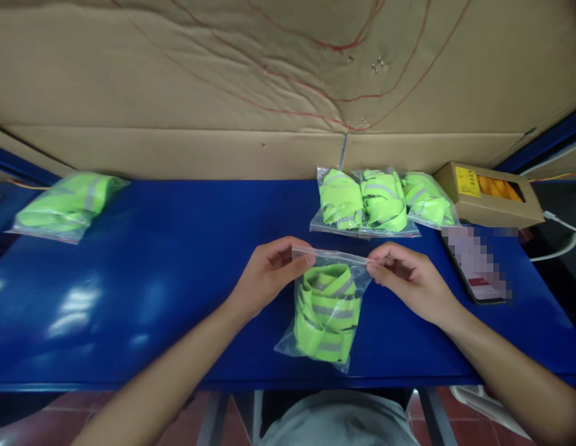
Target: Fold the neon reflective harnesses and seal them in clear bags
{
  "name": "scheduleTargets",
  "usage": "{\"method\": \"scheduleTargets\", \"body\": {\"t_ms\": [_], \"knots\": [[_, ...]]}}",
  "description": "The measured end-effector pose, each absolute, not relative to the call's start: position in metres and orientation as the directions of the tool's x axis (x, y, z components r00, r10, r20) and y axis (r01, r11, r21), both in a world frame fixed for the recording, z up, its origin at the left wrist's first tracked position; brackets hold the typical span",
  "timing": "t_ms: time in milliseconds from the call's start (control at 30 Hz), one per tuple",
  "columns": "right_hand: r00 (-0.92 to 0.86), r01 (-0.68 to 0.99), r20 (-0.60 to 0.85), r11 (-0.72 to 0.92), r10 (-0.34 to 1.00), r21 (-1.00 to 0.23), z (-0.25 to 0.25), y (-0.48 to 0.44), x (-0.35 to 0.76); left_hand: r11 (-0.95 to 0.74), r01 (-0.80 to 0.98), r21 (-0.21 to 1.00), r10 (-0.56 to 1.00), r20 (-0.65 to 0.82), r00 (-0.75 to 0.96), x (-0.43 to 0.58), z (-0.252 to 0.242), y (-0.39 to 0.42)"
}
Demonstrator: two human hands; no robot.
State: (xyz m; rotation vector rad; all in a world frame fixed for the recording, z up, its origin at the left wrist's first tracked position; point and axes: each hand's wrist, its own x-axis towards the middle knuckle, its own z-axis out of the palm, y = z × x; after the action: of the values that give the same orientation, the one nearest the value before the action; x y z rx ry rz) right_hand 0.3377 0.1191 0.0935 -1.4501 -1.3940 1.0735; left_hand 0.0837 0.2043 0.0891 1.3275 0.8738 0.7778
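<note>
Table [176,248], left hand [268,274], right hand [409,279], pinching bag [327,313]

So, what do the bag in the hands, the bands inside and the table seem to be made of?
The bag looks like thin clear plastic, glossy: the contents show through. The bands are likely woven fabric, neon yellow-green with grey stripes, perhaps reflective. The table is glossy blue, perhaps painted metal: it mirrors light.

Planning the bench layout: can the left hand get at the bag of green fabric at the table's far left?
Probably yes: only bare table lies between the left hand and the far-left bag. Its fingers pinch the top edge of the held bag, so it would have to let go first.
</note>
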Motion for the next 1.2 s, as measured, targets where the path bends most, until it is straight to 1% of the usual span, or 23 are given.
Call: {"method": "scheduleTargets", "body": {"t_ms": [200,367,500,600,667,733,800,867,933,1000,1067,1133,1200], "knots": [[-0.023,0.246,-0.059,-0.051,0.998,-0.968,0.088,0.12,0.335,0.031,0.042,0.999,0.876,-0.047,0.481,0.084,0.091,0.201],[-0.028,0.272,-0.084,-0.074,0.996,-0.959,0.087,0.12,0.333,0.006,0.025,1.0,0.875,-0.017,0.484,0.085,0.089,0.198],[-0.038,0.316,-0.061,-0.046,0.997,-0.947,0.088,0.116,0.332,0.041,0.025,0.999,0.865,-0.048,0.5,0.085,0.089,0.197],[-0.049,0.357,-0.018,0.001,0.999,-0.934,0.089,0.112,0.33,0.105,0.059,0.993,0.811,-0.12,0.573,0.085,0.088,0.197],[-0.071,0.386,0.02,0.046,0.997,-0.921,0.09,0.111,0.328,0.107,0.104,0.989,0.778,-0.148,0.61,0.086,0.088,0.196],[-0.098,0.406,0.062,0.097,0.993,-0.909,0.091,0.11,0.326,0.059,0.125,0.99,0.777,-0.124,0.617,0.087,0.088,0.194],[-0.119,0.415,0.09,0.132,0.989,-0.9,0.092,0.111,0.325,-0.004,0.101,0.995,0.792,-0.058,0.607,0.087,0.089,0.192],[-0.129,0.408,0.089,0.135,0.988,-0.903,0.093,0.112,0.323,-0.049,0.062,0.997,0.801,0.002,0.599,0.087,0.09,0.189],[-0.141,0.385,0.062,0.112,0.988,-0.916,0.093,0.113,0.321,-0.071,0.044,0.996,0.805,0.031,0.592,0.087,0.091,0.188],[-0.151,0.357,0.034,0.087,0.988,-0.93,0.093,0.114,0.319,-0.059,0.057,0.997,0.798,0.013,0.603,0.087,0.09,0.187],[-0.153,0.34,0.026,0.078,0.988,-0.937,0.091,0.113,0.318,-0.013,0.081,0.997,0.781,-0.041,0.623,0.087,0.089,0.186],[-0.146,0.341,0.052,0.1,0.988,-0.935,0.09,0.112,0.316,0.051,0.093,0.994,0.759,-0.099,0.644,0.088,0.088,0.185],[-0.151,0.352,0.103,0.151,0.983,-0.924,0.088,0.111,0.316,0.081,0.096,0.992,0.75,-0.124,0.65,0.09,0.087,0.183]]}}
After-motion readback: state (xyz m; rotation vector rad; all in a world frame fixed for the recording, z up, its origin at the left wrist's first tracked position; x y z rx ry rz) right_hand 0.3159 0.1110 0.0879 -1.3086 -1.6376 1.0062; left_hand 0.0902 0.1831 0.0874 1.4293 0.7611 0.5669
